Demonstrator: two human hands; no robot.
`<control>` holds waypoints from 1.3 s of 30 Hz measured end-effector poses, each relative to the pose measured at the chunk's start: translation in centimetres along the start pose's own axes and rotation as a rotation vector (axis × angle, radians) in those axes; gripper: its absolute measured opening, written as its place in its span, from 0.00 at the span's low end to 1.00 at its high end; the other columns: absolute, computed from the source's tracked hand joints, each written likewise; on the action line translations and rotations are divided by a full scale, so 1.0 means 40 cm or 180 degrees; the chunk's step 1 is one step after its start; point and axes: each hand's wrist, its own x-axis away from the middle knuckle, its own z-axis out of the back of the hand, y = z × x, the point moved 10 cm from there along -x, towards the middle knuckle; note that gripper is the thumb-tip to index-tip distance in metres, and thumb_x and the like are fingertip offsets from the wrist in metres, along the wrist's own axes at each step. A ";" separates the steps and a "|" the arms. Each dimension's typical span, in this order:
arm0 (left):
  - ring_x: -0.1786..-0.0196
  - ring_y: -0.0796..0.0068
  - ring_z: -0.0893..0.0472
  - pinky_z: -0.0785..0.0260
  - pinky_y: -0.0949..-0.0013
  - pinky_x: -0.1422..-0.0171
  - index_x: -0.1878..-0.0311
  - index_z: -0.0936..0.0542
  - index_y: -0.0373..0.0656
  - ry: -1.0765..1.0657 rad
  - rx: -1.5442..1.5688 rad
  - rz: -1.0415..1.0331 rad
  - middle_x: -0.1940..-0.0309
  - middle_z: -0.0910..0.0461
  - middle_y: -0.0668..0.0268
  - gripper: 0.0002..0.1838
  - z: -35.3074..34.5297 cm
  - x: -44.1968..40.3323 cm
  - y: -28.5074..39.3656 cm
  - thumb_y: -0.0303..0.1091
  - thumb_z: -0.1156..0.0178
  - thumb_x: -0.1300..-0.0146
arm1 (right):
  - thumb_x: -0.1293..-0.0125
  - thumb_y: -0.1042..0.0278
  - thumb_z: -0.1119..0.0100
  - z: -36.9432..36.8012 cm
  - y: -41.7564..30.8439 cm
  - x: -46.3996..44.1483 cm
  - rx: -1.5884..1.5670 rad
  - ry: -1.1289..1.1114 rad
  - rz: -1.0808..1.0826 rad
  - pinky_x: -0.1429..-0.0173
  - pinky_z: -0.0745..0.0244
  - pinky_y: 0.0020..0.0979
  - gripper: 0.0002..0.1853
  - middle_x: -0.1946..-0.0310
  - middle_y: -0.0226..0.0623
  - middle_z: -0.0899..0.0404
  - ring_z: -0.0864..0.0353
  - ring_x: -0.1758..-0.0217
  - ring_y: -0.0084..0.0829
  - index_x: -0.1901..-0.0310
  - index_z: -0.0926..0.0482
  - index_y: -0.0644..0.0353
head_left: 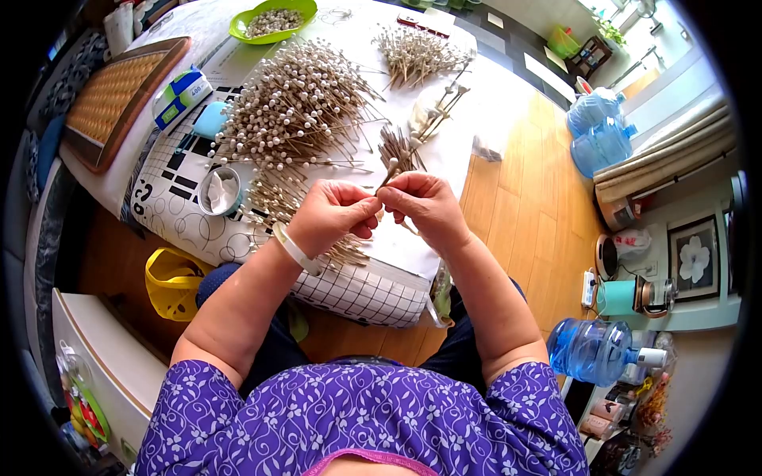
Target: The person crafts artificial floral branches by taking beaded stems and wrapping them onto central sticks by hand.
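My left hand point(337, 213), with a white bangle on its wrist, and my right hand point(425, 210) meet fingertip to fingertip above the near part of the table. Both are closed in a pinch on a short brown bead-tipped stem point(390, 173), its lower end hidden by my fingers. Just beyond lies a small bundle of brown stems point(401, 147). A large heap of white-beaded stems point(298, 99) spreads to the left, with more stems point(278, 198) beside my left hand. Farther off are another beaded bunch point(417, 54) and a few thicker stems with pale tips point(444, 111).
A small tub with white material point(220, 190), a tissue pack point(182, 97) and a green bowl of beads point(272, 21) stand on the table point(349, 289). A yellow bag point(171, 283) is low at left. Blue water bottles point(595, 139) stand at right.
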 end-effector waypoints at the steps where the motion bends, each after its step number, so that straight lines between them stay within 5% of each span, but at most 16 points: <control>1: 0.78 0.83 0.24 0.29 0.80 0.72 0.68 0.21 0.34 0.0026 -0.0101 -0.0117 0.78 0.23 0.67 0.10 0.001 -0.001 0.006 0.34 0.42 0.42 | 0.45 0.70 0.39 0.001 0.004 0.000 0.0066 0.0060 -0.0004 0.74 0.33 0.17 0.05 0.77 0.30 0.23 0.29 0.79 0.16 0.71 0.23 0.63; 18: 0.77 0.83 0.24 0.29 0.81 0.72 0.66 0.21 0.36 -0.0389 0.0237 0.0245 0.78 0.23 0.67 0.10 -0.028 0.006 -0.007 0.34 0.43 0.41 | 0.45 0.68 0.39 0.005 -0.007 0.001 0.0096 -0.0366 -0.0260 0.75 0.32 0.18 0.07 0.79 0.30 0.24 0.28 0.78 0.17 0.70 0.23 0.64; 39: 0.82 0.87 0.29 0.35 0.83 0.78 0.68 0.24 0.35 0.0444 -0.1189 -0.0852 0.83 0.26 0.70 0.06 -0.012 0.011 0.055 0.27 0.48 0.39 | 0.44 0.70 0.41 0.007 -0.013 0.001 0.0342 0.0471 0.0283 0.78 0.37 0.15 0.06 0.81 0.26 0.26 0.32 0.81 0.12 0.72 0.23 0.64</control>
